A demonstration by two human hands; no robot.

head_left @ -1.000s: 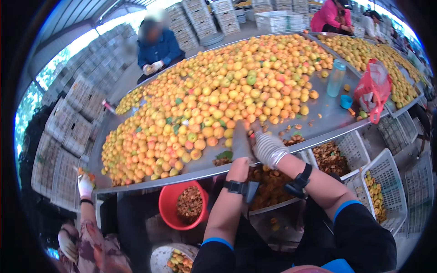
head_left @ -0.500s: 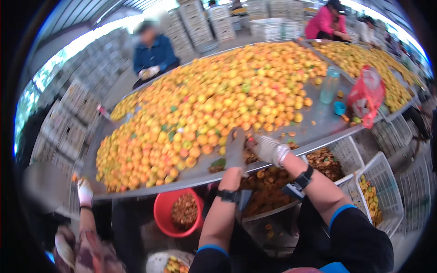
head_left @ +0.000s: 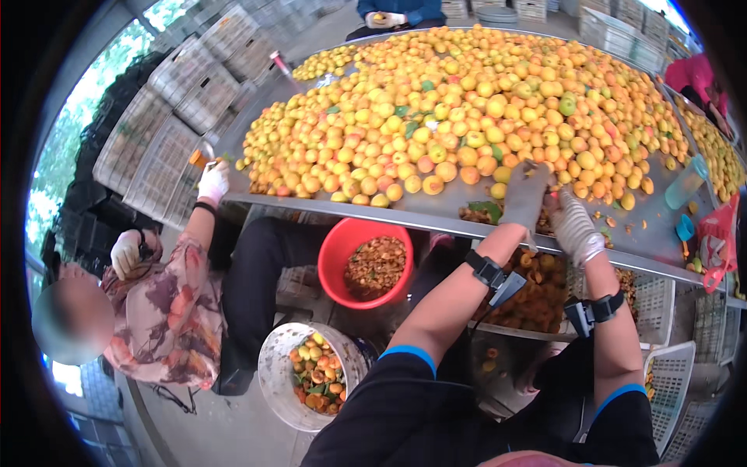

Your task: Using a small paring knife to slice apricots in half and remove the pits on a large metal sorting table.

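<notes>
A broad heap of yellow-orange apricots [head_left: 467,117] covers most of the metal table [head_left: 459,196]. At the table's near edge, my gloved left hand [head_left: 527,194] has its fingers curled beside the heap. Close to its right, my gloved right hand [head_left: 574,226] is closed too, fingertips turned toward the left hand. Whatever they grip is hidden between the gloves. Dark scraps with a green leaf [head_left: 487,208] lie left of my left hand. Below my forearms, a crate holds orange-brown apricot pieces [head_left: 533,289].
A red basin [head_left: 333,261] of brown pits and a white bucket [head_left: 274,373] of fruit stand left of me. A co-worker's gloved hand [head_left: 213,183] holds something orange at the table's left corner. Right are a bottle [head_left: 686,183], a blue cup [head_left: 685,227] and a red bag [head_left: 720,233].
The view has swung left and downward, bringing the white bucket and the co-worker at left further in. My hands stay close together at the table's edge.
</notes>
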